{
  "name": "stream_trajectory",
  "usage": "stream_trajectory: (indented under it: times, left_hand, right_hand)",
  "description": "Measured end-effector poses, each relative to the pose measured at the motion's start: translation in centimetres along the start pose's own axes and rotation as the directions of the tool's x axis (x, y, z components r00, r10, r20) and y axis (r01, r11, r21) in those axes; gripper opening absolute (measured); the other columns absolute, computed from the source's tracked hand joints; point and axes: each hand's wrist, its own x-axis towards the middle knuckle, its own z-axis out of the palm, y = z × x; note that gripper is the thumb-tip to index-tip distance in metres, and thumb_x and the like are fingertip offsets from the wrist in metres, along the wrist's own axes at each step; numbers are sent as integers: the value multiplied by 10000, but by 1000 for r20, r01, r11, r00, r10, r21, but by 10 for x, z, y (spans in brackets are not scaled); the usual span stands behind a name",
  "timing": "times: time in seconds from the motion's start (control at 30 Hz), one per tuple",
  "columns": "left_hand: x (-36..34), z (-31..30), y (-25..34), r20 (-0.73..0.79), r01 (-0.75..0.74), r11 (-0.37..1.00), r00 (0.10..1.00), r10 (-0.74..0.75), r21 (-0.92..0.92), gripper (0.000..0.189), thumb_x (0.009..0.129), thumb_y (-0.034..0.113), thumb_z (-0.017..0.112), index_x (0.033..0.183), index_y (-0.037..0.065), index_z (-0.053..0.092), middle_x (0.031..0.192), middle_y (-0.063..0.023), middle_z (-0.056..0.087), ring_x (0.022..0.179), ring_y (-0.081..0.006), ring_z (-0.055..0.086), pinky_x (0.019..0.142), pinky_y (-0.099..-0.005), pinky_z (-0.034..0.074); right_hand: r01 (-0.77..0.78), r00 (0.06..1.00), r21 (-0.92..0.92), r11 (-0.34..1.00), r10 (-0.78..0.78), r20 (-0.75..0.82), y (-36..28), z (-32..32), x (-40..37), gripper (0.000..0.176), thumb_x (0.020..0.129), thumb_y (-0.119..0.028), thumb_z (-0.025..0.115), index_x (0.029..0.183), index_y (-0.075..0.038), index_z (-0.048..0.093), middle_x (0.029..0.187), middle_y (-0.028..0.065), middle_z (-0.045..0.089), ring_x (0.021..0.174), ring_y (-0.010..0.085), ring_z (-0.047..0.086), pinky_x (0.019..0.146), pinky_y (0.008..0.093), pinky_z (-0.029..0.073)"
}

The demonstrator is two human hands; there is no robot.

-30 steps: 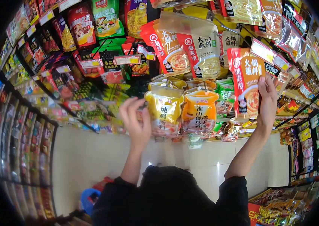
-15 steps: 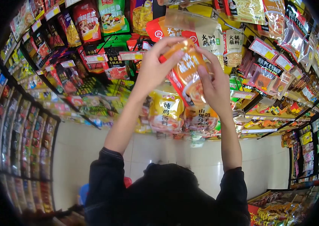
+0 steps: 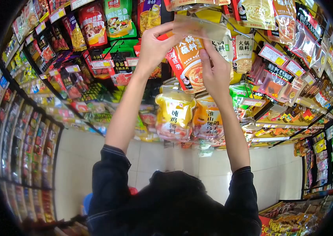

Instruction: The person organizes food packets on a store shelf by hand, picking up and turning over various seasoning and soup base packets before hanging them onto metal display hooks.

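An orange and red sauce pouch (image 3: 188, 65) with a bowl pictured on it is held up in front of the rack. My left hand (image 3: 154, 43) grips its upper left corner, the fingertips partly hidden behind it. On the pouch's right side my right hand (image 3: 215, 69) is closed, thumb at the front edge. A clear plastic strip (image 3: 198, 26) crosses the pouch's top. Just behind on the right hangs a pale pouch (image 3: 226, 49). Below hang a yellow pouch (image 3: 175, 118) and an orange pouch (image 3: 207, 120).
Red and green pouches (image 3: 118, 17) hang at the upper left. Price tags (image 3: 274, 54) stick out from the rack at the right. Shelves of packets (image 3: 25, 133) stand at the far left, with more at the far right. Pale floor tiles (image 3: 166, 157) lie below the rack.
The orange pouch has moved slightly up and left and is now more upright, its front plainer to see. My left hand has shifted up and left, to the pouch's top corner.
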Motion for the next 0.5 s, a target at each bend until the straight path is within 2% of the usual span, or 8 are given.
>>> stream_trajectory:
  times: [0.07, 0.2, 0.27, 0.37, 0.5]
  left_hand:
    - [2, -2, 0, -15, 52, 999, 999, -52, 3, 267, 902, 15, 709, 1166, -15, 737, 1032, -51, 758, 913, -76, 685, 811, -230, 559]
    - [5, -7, 12, -8, 250, 962, 968, -250, 112, 255, 891, 43, 711, 1138, -12, 750, 971, -30, 762, 820, -48, 672, 733, -214, 545]
    - [8, -7, 9, -1, 181, 980, 983, -182, 85, 249, 886, 49, 709, 1124, -5, 757, 942, -15, 758, 763, -26, 649, 662, -198, 522]
    - [11, -10, 3, 9, 159, 984, 987, -160, 83, 236, 881, 52, 705, 1105, 5, 766, 912, 1, 752, 708, -7, 626, 583, -181, 492]
    - [14, -7, 5, 6, 123, 990, 992, -124, 73, 223, 878, 71, 709, 1086, 33, 778, 865, 21, 742, 631, 6, 602, 499, -160, 448]
  right_hand:
    - [103, 993, -2, 995, -103, -54, 5, 6, 2, 479, 1012, -81, 564, 1484, -152, 529, 1044, 235, 709, 828, 370, 695, 753, 411, 545]
    - [156, 983, -10, 988, -156, -93, 6, 10, 4, 506, 991, -54, 569, 1487, -143, 523, 1009, 245, 698, 808, 379, 686, 720, 424, 537]
    - [182, 978, -41, 982, -185, -99, 7, 11, 6, 519, 981, -46, 573, 1490, -135, 517, 979, 240, 696, 791, 383, 679, 707, 429, 534]
    - [187, 973, -58, 981, -193, -125, 5, 10, 6, 444, 1005, -106, 599, 1449, -129, 579, 794, 197, 661, 585, 220, 560, 605, 348, 493]
    - [187, 975, -97, 978, -197, -103, 3, 7, 2, 471, 999, -84, 585, 1467, -126, 556, 803, 219, 663, 615, 288, 615, 612, 385, 506]
